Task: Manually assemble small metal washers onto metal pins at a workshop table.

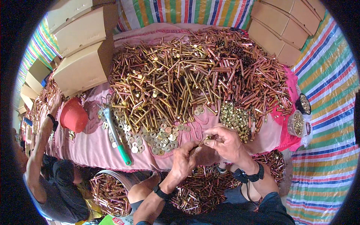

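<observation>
My left hand (184,159) and my right hand (228,144) meet over the near edge of a pink cloth (93,152). Between the thumb and fingers of my right hand is a small brass-coloured nut (208,137). The fingertips of my left hand are pinched together right beside it; what they grip is mostly hidden. Just beyond my right hand lies a heap of brass-coloured nuts (234,118). Flat washers (161,139) are spread to the left of my hands. Behind them rises a big pile of copper-coloured bolts (165,82), with metal sleeves (258,80) on its right.
A green-handled tool (119,144) lies among the washers, near a red bucket (74,115). Cardboard boxes (80,71) are stacked at the left, more boxes (279,32) at the back right. Small tubs (296,123) stand right. A co-worker's arm (41,146) reaches in at left. More bolts (108,193) fill a container below.
</observation>
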Demonstrator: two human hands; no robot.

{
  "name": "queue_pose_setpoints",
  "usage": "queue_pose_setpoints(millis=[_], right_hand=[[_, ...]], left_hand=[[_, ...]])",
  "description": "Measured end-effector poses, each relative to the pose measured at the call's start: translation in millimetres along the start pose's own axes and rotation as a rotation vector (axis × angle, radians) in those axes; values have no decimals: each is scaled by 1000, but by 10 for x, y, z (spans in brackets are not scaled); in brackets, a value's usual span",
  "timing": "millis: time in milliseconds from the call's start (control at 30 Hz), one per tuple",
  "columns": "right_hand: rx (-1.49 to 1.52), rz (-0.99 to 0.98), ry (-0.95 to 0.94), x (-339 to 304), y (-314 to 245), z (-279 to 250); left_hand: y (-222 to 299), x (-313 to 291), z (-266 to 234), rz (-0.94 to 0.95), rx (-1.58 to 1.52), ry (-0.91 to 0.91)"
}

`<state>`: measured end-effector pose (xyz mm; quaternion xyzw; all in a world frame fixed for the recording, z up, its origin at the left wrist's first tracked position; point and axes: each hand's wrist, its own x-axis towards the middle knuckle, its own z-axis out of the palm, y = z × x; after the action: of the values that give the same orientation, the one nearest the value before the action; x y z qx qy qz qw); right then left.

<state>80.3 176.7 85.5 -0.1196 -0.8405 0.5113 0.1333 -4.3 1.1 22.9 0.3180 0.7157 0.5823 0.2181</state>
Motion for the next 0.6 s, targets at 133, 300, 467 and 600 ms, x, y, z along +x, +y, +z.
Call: queue_pose_setpoints(millis=[133, 300, 467, 600], right_hand=[[3, 84, 28, -39, 86, 35], [2, 114, 3, -49, 68, 2], [66, 87, -133, 3, 148, -87], [215, 130, -135, -16, 223, -54]], left_hand=[[5, 15, 11, 29, 16, -4], [-45, 15, -8, -19, -24, -58], [-157, 4, 10, -61, -199, -132], [-153, 7, -13, -91, -172, -150]])
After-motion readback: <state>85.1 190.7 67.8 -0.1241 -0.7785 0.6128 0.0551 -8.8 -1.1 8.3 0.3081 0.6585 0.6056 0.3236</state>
